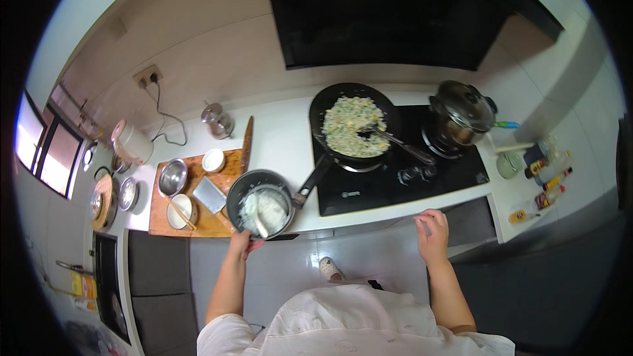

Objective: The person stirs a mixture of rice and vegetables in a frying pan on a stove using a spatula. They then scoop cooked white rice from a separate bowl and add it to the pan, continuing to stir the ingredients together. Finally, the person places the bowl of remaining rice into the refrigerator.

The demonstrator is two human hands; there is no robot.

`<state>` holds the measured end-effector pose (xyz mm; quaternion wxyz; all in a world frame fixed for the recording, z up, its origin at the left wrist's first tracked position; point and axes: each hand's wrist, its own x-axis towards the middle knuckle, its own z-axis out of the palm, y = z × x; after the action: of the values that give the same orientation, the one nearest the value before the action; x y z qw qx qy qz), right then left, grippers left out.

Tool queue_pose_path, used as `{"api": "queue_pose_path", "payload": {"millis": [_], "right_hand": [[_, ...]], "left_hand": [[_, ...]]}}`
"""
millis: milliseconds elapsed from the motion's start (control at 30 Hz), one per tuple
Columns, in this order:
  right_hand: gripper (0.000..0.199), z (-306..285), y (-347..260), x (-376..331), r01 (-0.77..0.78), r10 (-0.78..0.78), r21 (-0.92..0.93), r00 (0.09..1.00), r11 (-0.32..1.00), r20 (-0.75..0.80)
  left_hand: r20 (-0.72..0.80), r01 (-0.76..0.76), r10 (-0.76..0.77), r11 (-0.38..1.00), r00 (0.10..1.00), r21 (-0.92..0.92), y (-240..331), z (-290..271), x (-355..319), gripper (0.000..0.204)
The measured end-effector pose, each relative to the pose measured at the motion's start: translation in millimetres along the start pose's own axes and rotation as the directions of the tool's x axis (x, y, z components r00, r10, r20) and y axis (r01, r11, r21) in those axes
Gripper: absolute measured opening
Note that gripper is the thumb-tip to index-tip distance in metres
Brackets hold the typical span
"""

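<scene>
My left hand [243,245] grips the near rim of a dark grey round pot [283,188], which is at the counter's front edge by the cutting board. Inside the pot is some white rice [273,202] with a white rice paddle [258,217] lying in it. Beyond it, a black wok [318,102] sits on the hob, holding fried rice [349,118] with green bits. A metal spatula [405,147] rests in that rice. My right hand [432,234] hovers empty in front of the hob, its fingers loosely bent and apart from the thumb.
The wok's handle [315,179] sticks out toward the grey pot. On the wooden board [158,214] are a cleaver [210,194], bowls and chopsticks [181,213]. A lidded pot [458,115] stands on the hob's right side. Several bottles [550,173] line the right counter.
</scene>
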<state>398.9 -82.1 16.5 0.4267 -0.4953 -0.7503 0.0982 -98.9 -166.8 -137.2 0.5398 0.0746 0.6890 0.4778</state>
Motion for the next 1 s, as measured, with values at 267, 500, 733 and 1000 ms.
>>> {"api": "queue_pose_path", "payload": {"millis": [267, 500, 733, 1000], "right_hand": [[0.006, -105, 15, -109, -0.084, 0.066, -0.098, 0.982, 0.992, -0.175], [0.015, -265, 26, -294, -0.44, 0.272, -0.354, 0.859, 0.825, -0.433], [0.009, -441, 21, -404, -0.563, 0.136, -0.702, 0.812, 0.437, -0.567], [0.021, -527, 73, -422, -0.206, 0.589, -0.963, 0.762, -0.172, -0.268]], "left_hand": [[0.074, -0.036, 0.016, 0.959, 0.997, 0.283, -83, 23, -107, 0.033], [0.409, -0.081, -0.124, 0.889, 0.904, 0.45, -158, 144, -174, 0.032], [0.672, -0.275, -0.284, 0.752, 0.684, 0.598, -199, 305, -291, 0.033], [0.687, -0.341, -0.574, 0.601, 0.446, 0.723, -273, 397, -369, 0.033]]}}
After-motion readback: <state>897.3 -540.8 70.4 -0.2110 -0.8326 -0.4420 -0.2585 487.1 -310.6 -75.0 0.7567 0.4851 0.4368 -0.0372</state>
